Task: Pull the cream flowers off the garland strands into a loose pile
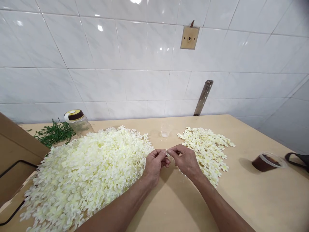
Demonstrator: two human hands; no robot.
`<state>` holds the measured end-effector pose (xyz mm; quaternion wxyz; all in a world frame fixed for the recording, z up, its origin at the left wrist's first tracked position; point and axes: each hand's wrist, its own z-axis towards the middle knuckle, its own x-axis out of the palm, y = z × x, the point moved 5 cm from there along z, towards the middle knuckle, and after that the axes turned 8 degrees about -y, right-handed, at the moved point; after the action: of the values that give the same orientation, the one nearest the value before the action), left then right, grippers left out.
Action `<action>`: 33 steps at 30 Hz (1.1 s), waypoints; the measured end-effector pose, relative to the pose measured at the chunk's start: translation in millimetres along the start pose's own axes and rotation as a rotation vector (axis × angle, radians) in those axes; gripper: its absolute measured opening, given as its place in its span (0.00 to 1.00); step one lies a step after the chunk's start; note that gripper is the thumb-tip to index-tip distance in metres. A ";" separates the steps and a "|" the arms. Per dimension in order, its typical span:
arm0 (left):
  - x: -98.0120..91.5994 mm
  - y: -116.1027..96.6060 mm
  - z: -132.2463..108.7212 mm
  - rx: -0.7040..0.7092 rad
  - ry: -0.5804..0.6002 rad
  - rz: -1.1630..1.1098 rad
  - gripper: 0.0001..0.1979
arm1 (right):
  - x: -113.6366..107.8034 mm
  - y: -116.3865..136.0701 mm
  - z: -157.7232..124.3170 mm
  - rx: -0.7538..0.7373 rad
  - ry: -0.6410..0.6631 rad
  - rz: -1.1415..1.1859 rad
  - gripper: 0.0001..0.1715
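My left hand [155, 162] and my right hand [184, 159] meet at the middle of the tan table [253, 199], fingertips pinched together on a small white flower piece [167, 150] between them. A big heap of cream artificial flowers [87, 174] lies just left of my left hand. A smaller, flatter pile of the same flowers [207, 146] lies just right of my right hand. A small clear cup [165, 131] stands on the table behind my hands.
A clear jar with a brown and yellow lid [78, 121] and green plastic stems [54, 133] sit at the back left. A cardboard box [14, 154] stands at the left edge. A tub of brown stuff [266, 161] and a black strap [299, 159] lie right. A tiled wall [135, 64] backs the table.
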<state>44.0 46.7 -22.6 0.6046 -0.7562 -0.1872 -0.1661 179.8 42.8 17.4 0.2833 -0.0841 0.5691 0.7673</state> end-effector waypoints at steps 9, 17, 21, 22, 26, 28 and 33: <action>-1.0 3.0 1.5 0.014 0.002 0.050 0.18 | 0.5 -6.5 1.9 0.155 0.060 0.085 0.20; -2.3 4.1 3.2 0.014 -0.001 0.036 0.18 | 10.3 -17.3 2.2 0.392 0.169 0.546 0.26; -2.7 4.6 3.3 0.003 -0.013 0.027 0.16 | 3.7 -18.9 5.1 0.484 0.135 0.665 0.25; -2.7 4.3 3.0 -0.005 -0.012 0.021 0.15 | 1.6 -18.5 5.9 0.492 0.129 0.687 0.24; -1.1 2.1 1.4 -0.057 0.041 -0.028 0.14 | -4.9 -15.1 8.3 0.492 0.154 0.741 0.22; 0.4 1.5 0.2 -0.094 0.075 -0.049 0.13 | -6.8 -13.2 8.8 0.489 0.192 0.755 0.22; 6.5 3.8 -5.4 -0.204 0.145 -0.079 0.15 | -9.5 -9.8 8.5 0.448 0.272 0.757 0.23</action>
<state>51.5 41.3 -21.5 0.5295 -0.7917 -0.1548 -0.2623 194.6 49.3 16.4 -0.0829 0.0928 0.7437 0.6569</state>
